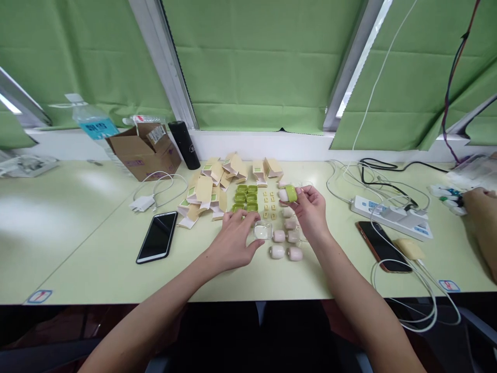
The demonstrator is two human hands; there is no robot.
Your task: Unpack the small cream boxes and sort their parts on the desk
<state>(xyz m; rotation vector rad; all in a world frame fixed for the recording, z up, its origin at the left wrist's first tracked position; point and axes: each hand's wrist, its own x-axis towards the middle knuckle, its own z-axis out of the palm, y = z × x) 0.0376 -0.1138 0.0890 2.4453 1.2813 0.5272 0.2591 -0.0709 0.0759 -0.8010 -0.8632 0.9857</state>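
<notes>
My right hand [310,207] is raised a little over the table, its fingers closed on a small white container with a green cap [290,194]. Lower and to the left, my left hand [235,241] has thumb and forefinger on either side of a clear plastic cover [263,231], seemingly gripping it. Several pale pink and white rounded containers [278,236] lie right of and below the cover. Beyond my left fingers, small green square trays [241,198] stand in rows. Tiny yellow pieces [269,204] line up beside them.
Opened cream cartons [204,189] lie piled behind my left hand. A phone [157,237], charger [142,203], cardboard box [145,155] and black flask [184,145] stand left. A power strip [388,215], cables and another phone [382,246] lie right, near another person's hand [481,207].
</notes>
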